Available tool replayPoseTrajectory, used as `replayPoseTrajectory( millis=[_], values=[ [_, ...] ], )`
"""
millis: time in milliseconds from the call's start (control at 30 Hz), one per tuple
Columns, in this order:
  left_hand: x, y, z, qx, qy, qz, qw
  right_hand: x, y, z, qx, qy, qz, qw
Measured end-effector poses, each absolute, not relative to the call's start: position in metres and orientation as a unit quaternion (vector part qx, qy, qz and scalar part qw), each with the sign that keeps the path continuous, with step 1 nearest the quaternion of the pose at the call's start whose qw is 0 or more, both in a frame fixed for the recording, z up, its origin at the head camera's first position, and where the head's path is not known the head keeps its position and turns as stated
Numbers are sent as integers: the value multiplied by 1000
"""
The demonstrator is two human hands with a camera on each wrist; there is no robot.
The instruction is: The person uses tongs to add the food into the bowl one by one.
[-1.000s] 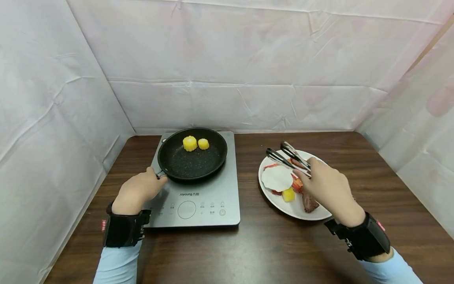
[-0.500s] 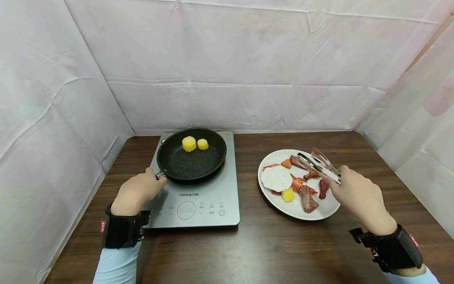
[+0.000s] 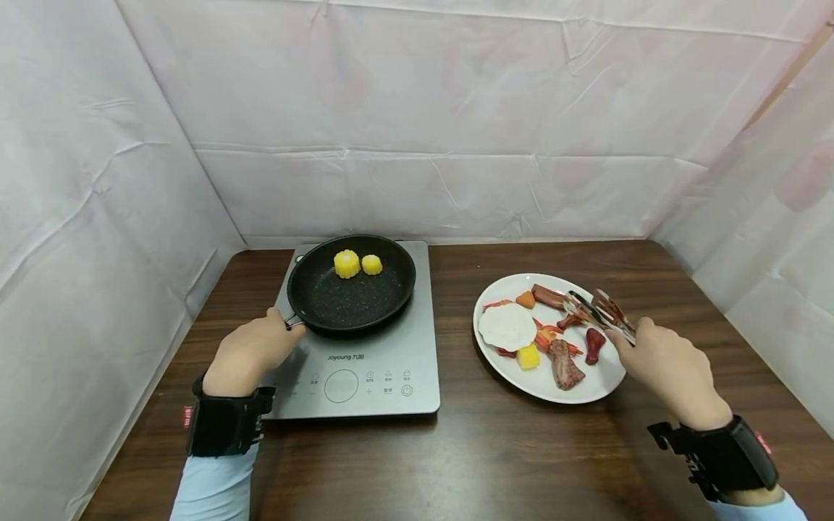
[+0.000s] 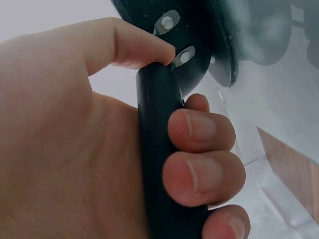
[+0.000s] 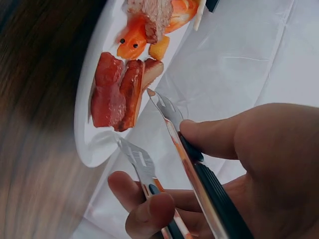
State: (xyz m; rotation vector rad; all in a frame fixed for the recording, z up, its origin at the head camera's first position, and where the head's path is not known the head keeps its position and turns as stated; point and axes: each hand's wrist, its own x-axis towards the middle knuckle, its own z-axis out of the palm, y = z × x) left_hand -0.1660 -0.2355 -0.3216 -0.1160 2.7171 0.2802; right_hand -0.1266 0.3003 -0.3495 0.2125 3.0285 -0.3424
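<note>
Dark wood bench (image 3: pixel 521 449) | left hand (image 3: pixel 250 351) still grips pan handle (image 4: pixel 159 164) | right hand (image 3: pixel 671 369) holding tongs (image 3: pixel 602 315) has drawn back to plate (image 3: pixel 586 387) edge, tips apart, nothing picked.

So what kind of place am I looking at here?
Likely a staged cooking setup rather than a real kitchen: an induction cooker with a frying pan on a wooden table, walled in by white sheeting.

A dark wooden table (image 3: pixel 495 449) fills the lower frame, carrying a grey induction cooker (image 3: pixel 384 362) at centre left and a white plate (image 3: pixel 586 387) of food at centre right, the two set apart.
</note>
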Motion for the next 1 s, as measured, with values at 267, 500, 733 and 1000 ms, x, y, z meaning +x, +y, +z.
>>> replayPoseTrajectory(
  millis=[267, 500, 733, 1000],
  values=[
    [-164, -236, -320, -37, 974, 107, 194, -127, 296, -356, 56, 992, -105, 26],
    [-165, -235, -320, -43, 974, 104, 195, -125, 296, -358, 41, 995, -96, -6],
    [-166, -235, -321, -44, 974, 99, 198, -123, 297, -358, 31, 995, -94, -27],
    [-167, -234, -321, -44, 974, 97, 199, -123, 299, -357, 39, 993, -107, -26]
  ],
)
